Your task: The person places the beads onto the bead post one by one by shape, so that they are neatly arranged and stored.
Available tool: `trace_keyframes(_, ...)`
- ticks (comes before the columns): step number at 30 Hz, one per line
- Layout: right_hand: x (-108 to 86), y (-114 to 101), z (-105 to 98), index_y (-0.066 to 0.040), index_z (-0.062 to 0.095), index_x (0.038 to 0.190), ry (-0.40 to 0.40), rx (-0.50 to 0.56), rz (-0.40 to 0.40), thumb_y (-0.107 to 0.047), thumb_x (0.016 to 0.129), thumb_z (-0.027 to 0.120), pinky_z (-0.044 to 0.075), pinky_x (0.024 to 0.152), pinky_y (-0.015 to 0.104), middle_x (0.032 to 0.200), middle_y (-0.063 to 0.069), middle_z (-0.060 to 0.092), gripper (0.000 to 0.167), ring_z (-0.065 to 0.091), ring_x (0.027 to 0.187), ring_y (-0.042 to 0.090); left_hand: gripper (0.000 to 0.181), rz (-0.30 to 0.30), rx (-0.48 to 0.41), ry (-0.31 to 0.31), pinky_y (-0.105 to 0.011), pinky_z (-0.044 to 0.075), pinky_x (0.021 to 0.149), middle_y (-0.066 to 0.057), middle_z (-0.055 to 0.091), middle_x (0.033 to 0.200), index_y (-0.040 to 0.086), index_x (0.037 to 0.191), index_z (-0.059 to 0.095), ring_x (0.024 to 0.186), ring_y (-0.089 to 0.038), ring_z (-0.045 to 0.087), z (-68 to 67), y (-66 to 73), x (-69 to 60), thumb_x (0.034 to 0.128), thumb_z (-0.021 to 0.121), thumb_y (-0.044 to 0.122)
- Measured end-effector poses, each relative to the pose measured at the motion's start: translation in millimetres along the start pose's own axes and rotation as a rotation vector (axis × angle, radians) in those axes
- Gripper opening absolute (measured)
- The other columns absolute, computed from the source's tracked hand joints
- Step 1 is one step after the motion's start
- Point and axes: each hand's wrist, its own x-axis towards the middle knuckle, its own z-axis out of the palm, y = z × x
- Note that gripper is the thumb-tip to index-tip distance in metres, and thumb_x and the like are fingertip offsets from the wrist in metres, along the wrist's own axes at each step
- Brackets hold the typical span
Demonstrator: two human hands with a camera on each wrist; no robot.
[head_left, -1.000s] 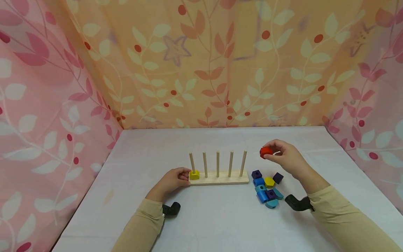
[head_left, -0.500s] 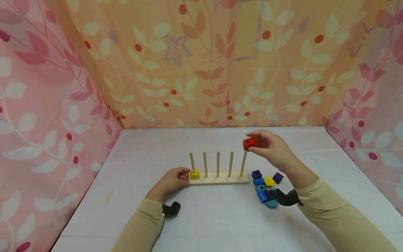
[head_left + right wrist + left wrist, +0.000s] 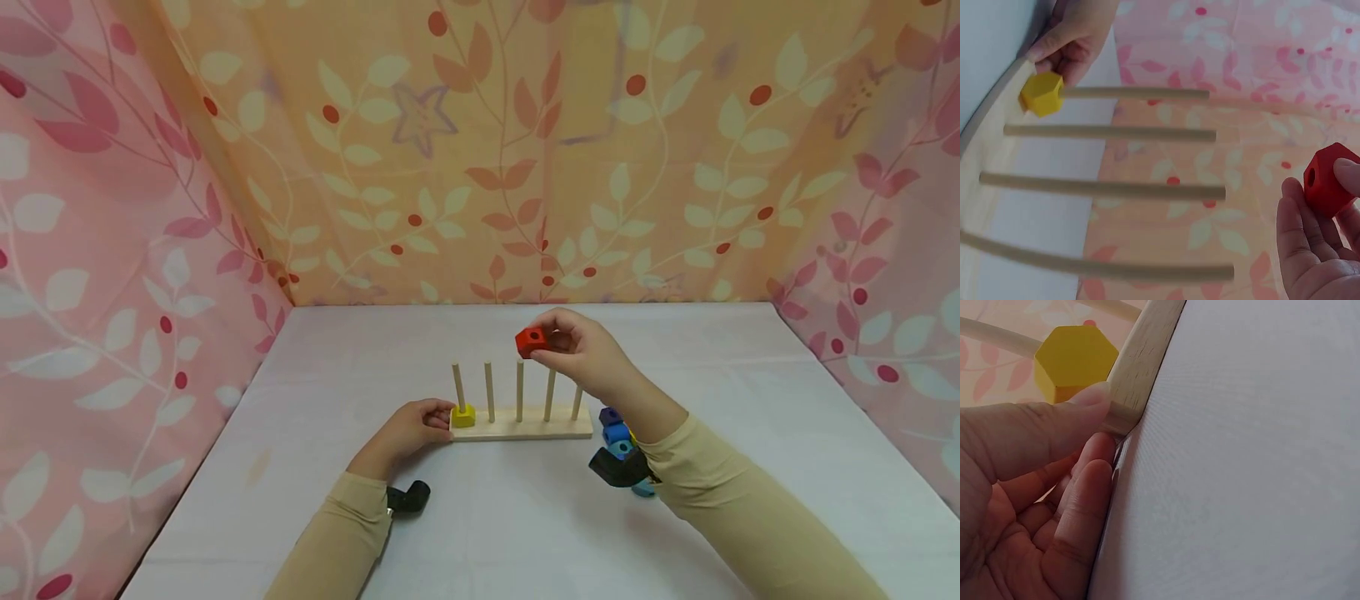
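Observation:
A wooden base [image 3: 498,430] with several upright pegs stands on the table; a yellow hexagonal block [image 3: 463,416] sits at the foot of its leftmost peg. The left hand [image 3: 408,431] grips the base's left end, its thumb beside the yellow block [image 3: 1075,362] in the left wrist view. Up above the middle peg, the right hand [image 3: 588,350] pinches a red block [image 3: 531,342] between thumb and fingers. In the right wrist view the hole of the red block [image 3: 1330,181] faces the pegs, and the block is apart from them.
Right of the base lie loose blocks, among them a purple one [image 3: 609,416] and a blue one [image 3: 616,432], partly hidden by the right wrist's black camera mount [image 3: 621,467]. Patterned cloth [image 3: 480,167] hangs behind the white table [image 3: 480,533].
The right hand has carried the red block leftward, from above the loose blocks past the rightmost peg to above the middle one. The left hand has stayed at the base's end.

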Motion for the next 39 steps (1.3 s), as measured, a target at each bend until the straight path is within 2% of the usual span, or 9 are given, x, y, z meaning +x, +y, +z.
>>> trace_keyframes(6,13.7,-0.1,24.6,-0.003,0.055,0.106,-0.012,0.058,-0.005,-0.004,0.083,0.066,0.050,0.080,0.031,0.104,0.013,0.061,0.026,0.061,0.089,0.022,0.044,0.001,0.014,-0.001,-0.028,0.046,0.075,0.000,0.060,0.091,0.010,0.116,0.059,0.082,-0.013,0.055,0.2,0.0,0.3,0.0742,0.075,0.011)
trace_keyframes(14,25.5,1.5,53.8,-0.004,0.057,0.103,-0.019,0.057,-0.057,-0.003,0.082,0.065,0.048,0.082,0.031,0.100,0.010,0.062,0.023,0.061,0.091,0.019,0.045,-0.011,0.001,-0.006,-0.028,0.047,0.075,0.000,0.060,0.090,0.011,0.116,0.059,0.082,-0.014,0.055,0.0,-1.5,1.4,0.0742,0.075,0.013)
trace_keyframes(21,33.1,7.2,74.4,-0.008,0.058,0.103,0.019,0.035,-0.012,-0.008,0.083,0.066,0.044,0.090,0.039,0.101,0.006,0.062,0.022,0.059,0.098,0.019,0.046,0.009,-0.024,-0.006,-0.028,0.049,0.076,-0.001,0.061,0.092,0.007,0.117,0.059,0.083,-0.013,0.058,-0.7,0.7,0.1,0.0735,0.075,0.010)
trace_keyframes(23,34.2,8.7,78.9,-0.008,0.057,0.104,0.031,0.035,0.000,-0.009,0.083,0.066,0.044,0.089,0.040,0.103,0.007,0.061,0.022,0.059,0.100,0.020,0.047,0.014,-0.029,-0.010,-0.028,0.049,0.076,-0.001,0.061,0.092,0.006,0.117,0.058,0.084,-0.013,0.058,-0.9,0.0,0.5,0.0735,0.075,0.009)
trace_keyframes(26,32.5,3.8,83.3,-0.006,0.057,0.105,0.041,0.034,0.018,-0.007,0.084,0.065,0.046,0.080,0.034,0.101,0.010,0.061,0.023,0.058,0.093,0.022,0.047,0.019,-0.029,-0.011,-0.027,0.049,0.076,-0.001,0.061,0.091,0.006,0.117,0.059,0.083,-0.013,0.058,-0.7,-0.8,0.6,0.0735,0.076,0.010)
trace_keyframes(30,33.3,7.2,88.0,-0.008,0.056,0.105,0.050,0.024,0.026,-0.007,0.084,0.065,0.045,0.070,0.028,0.097,0.008,0.061,0.023,0.056,0.083,0.020,0.046,0.018,-0.030,-0.013,-0.028,0.049,0.076,-0.001,0.062,0.091,0.007,0.116,0.059,0.083,-0.013,0.058,-1.2,-1.4,0.7,0.0734,0.076,0.011)
trace_keyframes(33,36.5,16.2,91.4,-0.011,0.057,0.104,0.057,0.023,0.033,-0.008,0.084,0.065,0.047,0.074,0.028,0.097,0.004,0.061,0.022,0.057,0.085,0.016,0.046,0.016,-0.023,-0.014,-0.028,0.049,0.077,0.000,0.062,0.091,0.008,0.116,0.059,0.084,-0.013,0.058,-1.6,-2.2,1.4,0.0732,0.076,0.012)
trace_keyframes(39,38.7,16.7,94.7,-0.011,0.058,0.105,0.091,0.014,0.046,-0.009,0.085,0.065,0.047,0.074,0.029,0.098,0.005,0.062,0.022,0.057,0.084,0.016,0.046,0.016,-0.024,-0.017,-0.028,0.049,0.077,-0.001,0.062,0.091,0.008,0.116,0.059,0.084,-0.012,0.059,-1.2,-3.4,3.1,0.0734,0.076,0.012)
